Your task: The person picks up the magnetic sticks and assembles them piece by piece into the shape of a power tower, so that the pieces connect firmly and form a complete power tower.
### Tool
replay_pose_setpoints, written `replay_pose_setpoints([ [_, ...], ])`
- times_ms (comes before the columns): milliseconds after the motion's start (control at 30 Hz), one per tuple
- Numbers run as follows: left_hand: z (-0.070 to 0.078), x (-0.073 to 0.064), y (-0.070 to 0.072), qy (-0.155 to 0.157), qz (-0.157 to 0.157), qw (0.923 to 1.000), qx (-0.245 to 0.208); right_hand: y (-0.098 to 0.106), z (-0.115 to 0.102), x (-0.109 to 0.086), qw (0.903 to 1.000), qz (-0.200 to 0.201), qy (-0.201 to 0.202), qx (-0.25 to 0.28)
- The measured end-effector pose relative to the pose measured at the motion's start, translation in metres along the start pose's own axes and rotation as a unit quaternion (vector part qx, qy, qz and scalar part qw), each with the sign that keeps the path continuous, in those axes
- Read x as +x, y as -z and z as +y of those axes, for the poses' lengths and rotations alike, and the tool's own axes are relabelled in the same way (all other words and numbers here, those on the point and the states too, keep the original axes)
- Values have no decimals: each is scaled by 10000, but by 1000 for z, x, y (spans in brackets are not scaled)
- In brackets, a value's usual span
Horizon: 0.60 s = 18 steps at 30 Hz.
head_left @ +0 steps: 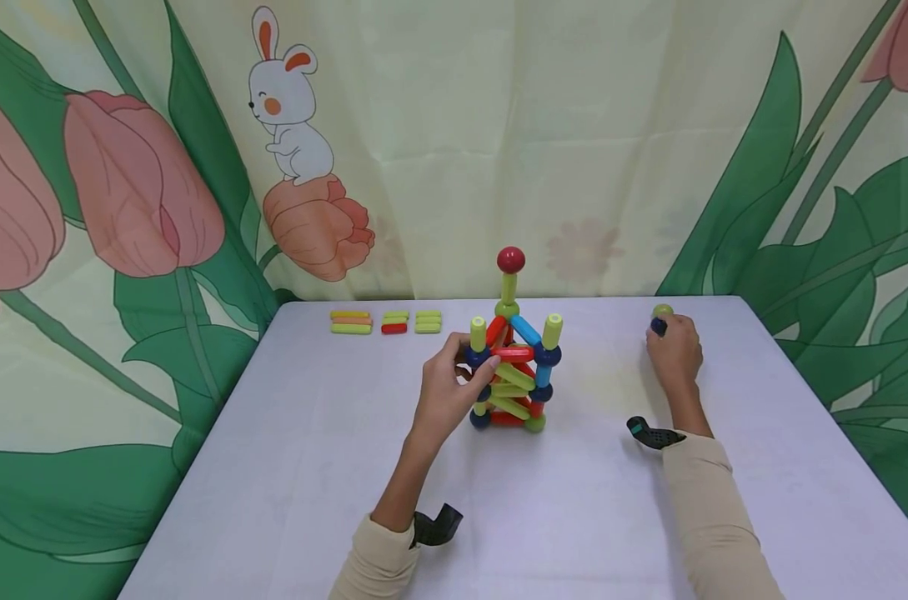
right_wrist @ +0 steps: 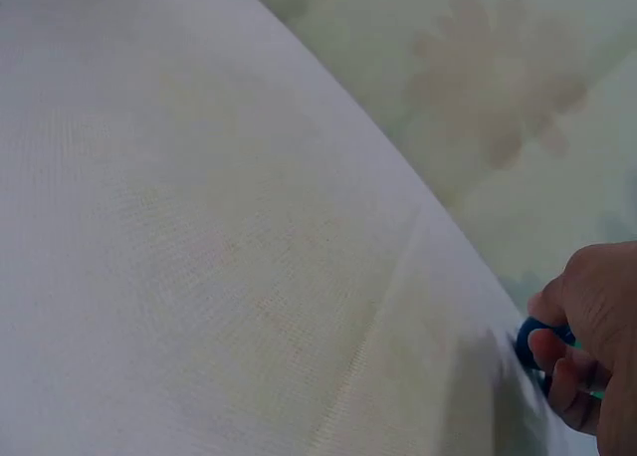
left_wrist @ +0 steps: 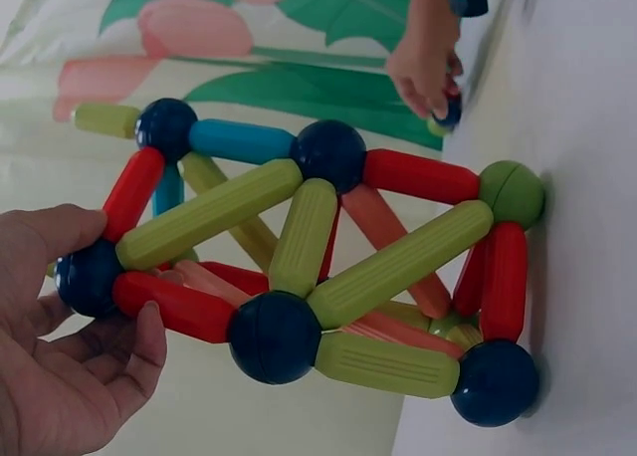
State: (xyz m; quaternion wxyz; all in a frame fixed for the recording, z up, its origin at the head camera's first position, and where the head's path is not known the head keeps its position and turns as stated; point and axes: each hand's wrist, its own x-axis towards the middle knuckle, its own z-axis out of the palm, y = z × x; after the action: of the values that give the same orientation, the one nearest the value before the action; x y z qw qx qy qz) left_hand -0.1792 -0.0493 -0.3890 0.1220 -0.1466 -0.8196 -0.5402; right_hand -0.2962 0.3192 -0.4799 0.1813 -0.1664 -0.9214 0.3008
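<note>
A tower of magnetic rods and balls stands mid-table, topped by a red ball on a green rod. My left hand holds its upper left corner, thumb and fingers around a dark blue ball and at the red rod beside it. At the table's back right, my right hand pinches a small dark blue ball, which the fingers partly cover in the right wrist view. A green ball lies just behind those fingertips.
Three small groups of loose rods lie at the back left: orange and green rods, green and red rods, and green rods. A printed curtain hangs behind the table's back edge.
</note>
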Motion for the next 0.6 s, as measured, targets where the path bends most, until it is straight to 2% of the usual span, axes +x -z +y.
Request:
replay_pose_setpoints([
  [200,0,-1,1,-108,42,9999,79,-2,1,0,9994,-132,188,-250],
  [367,4,-4,0,-172,117,9995,244,-4,1,-1,9978,-399,170,-499],
  [500,10,-9,-5,-233,201,9982,516,-10,2,-4,9963,-679,208,-474],
  [600,15,-13,-11,-287,321,9952,881,-13,0,-7,9962,-762,298,-312],
])
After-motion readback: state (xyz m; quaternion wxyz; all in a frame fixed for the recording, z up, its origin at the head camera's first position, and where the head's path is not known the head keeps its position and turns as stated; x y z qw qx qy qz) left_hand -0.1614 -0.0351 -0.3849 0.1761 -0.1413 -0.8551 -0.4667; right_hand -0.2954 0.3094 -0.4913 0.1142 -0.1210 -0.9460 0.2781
